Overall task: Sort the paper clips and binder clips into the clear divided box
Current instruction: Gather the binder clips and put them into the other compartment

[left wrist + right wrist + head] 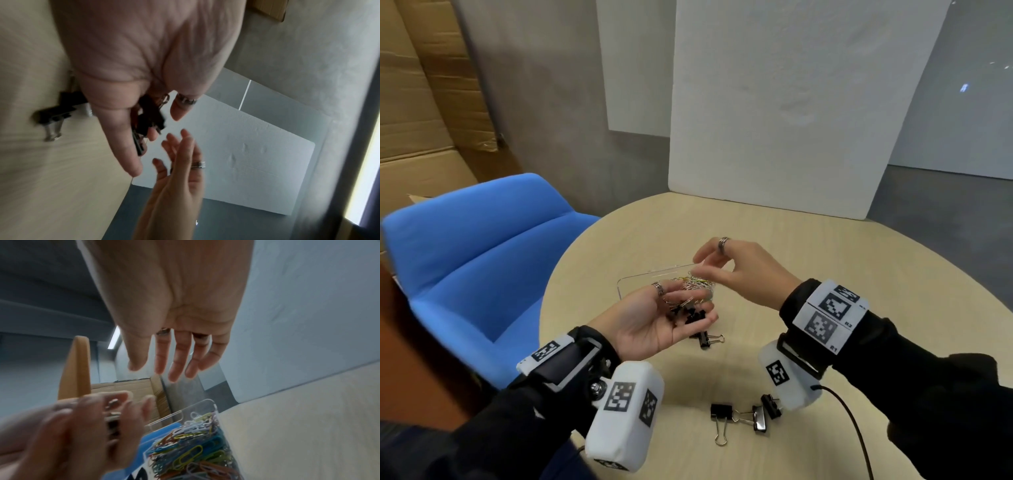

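Note:
My left hand (688, 305) is palm up over the near side of the clear box (640, 278), with several black binder clips (686, 313) lying on its lightly cupped fingers. The left wrist view shows these binder clips (150, 113) between thumb and fingers. My right hand (705, 265) hovers over the box's far side with relaxed fingers (174, 363) and holds nothing. Coloured paper clips (191, 451) fill one compartment, also seen as a paper clip heap (698, 283) between the hands. One binder clip (705, 340) lies on the table below my left hand, and more binder clips (722, 411) lie near the front edge.
The round wooden table (825, 267) has a blue chair (482, 260) on its left and a white foam board (774, 120) leaning at its back. A black cable (852, 421) runs from my right wrist across the front right. Cardboard boxes (414, 102) stand far left.

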Available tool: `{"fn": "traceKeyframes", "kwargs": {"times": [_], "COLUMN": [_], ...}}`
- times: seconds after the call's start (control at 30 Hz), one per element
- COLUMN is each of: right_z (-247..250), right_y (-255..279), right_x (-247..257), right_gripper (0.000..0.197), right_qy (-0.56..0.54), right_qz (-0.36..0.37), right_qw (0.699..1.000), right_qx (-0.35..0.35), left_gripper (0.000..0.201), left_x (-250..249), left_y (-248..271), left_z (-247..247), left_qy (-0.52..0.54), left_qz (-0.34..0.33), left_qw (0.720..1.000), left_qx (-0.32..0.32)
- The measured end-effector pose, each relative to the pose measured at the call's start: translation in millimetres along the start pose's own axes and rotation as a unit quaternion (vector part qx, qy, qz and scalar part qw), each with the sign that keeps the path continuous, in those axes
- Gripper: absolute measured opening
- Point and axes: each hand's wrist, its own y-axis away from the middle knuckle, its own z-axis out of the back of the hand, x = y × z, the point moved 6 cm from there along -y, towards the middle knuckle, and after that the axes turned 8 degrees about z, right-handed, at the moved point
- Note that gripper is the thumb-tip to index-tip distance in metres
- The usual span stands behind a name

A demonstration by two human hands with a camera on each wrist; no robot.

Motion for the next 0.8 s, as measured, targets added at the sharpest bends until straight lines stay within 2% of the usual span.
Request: {"fn": "traceKeyframes", "kwargs": {"times": [0.07, 0.17, 0.27, 0.37, 0.43, 0.5, 0.6, 0.73, 0.8], "right_z": [2, -10, -28, -42, -51, -54, -52, -48, -47], "right_y": [-4, -12, -20, -28, -31, -33, -36, -35, -35], "right_x": [-10, -25, -31, -29, -29, -29, -29, -30, -30], "right_gripper": [0.024, 0.037, 0.063, 0.085, 0.086, 0.080, 0.074, 0.073, 0.072], "right_qy": [0.003, 0.046, 0.111, 0.138, 0.150, 0.159, 0.148, 0.126, 0.121], "right_qz": [-0.027, -0.050, -0.050, -0.026, -0.012, -0.004, -0.002, 0.002, 0.004], "right_qw": [1.000, 0.997, 0.989, 0.980, 0.975, 0.971, 0.974, 0.979, 0.980], "right_qx": [-0.014, 0.025, 0.087, 0.139, 0.166, 0.177, 0.170, 0.163, 0.160], "left_gripper": [0.028, 0.023, 0.039, 0.030, 0.027, 0.023, 0.019, 0.018, 0.019], "left_x": [-10, -29, -51, -73, -84, -89, -91, -95, -93], "left_y": [11, 28, 35, 36, 34, 30, 24, 22, 21], "left_z": [2, 4, 11, 12, 13, 14, 14, 5, 2], "left_qy": [-0.003, -0.047, -0.094, -0.186, -0.280, -0.425, -0.629, -0.788, -0.832], "left_qz": [-0.016, -0.041, -0.075, -0.102, -0.117, -0.119, -0.104, -0.105, -0.107], "left_qw": [1.000, 0.998, 0.990, 0.973, 0.945, 0.884, 0.744, 0.564, 0.490], "left_qx": [-0.012, -0.029, -0.067, -0.094, -0.121, -0.156, -0.202, -0.225, -0.237]}}
